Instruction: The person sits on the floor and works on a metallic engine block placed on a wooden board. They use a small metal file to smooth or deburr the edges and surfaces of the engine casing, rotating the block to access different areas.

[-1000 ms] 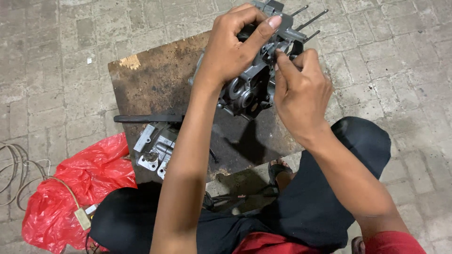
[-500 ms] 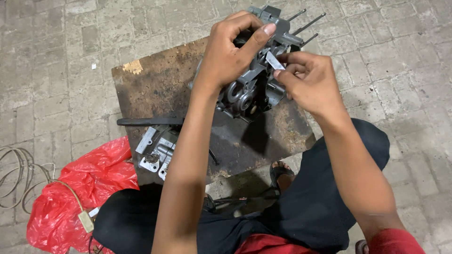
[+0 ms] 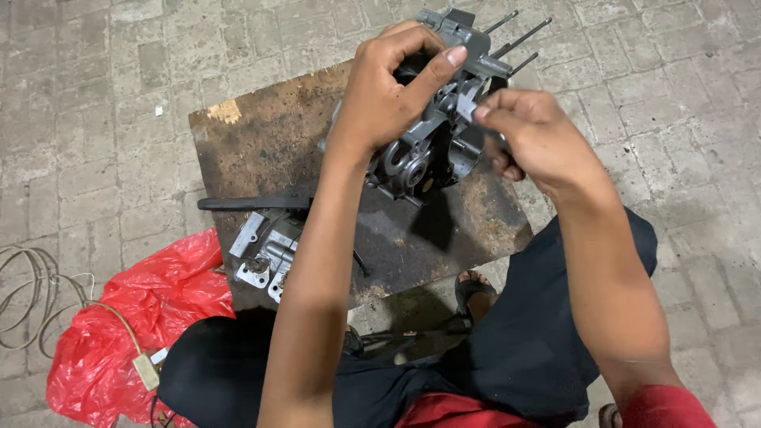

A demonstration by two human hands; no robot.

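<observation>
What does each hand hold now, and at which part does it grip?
The left hand grips the grey engine casing over its top edge. The right hand pinches a small grey metal piece at one end, between thumb and fingertips.

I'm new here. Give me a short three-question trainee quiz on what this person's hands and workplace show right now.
1. True or false: the left hand grips the grey engine case.
2. What does the right hand pinch? A) small metal piece B) red bag C) cable
3. What lies beside the wooden board, at the person's left?

Key: 1 true. 2 A. 3 a red plastic bag.
</observation>
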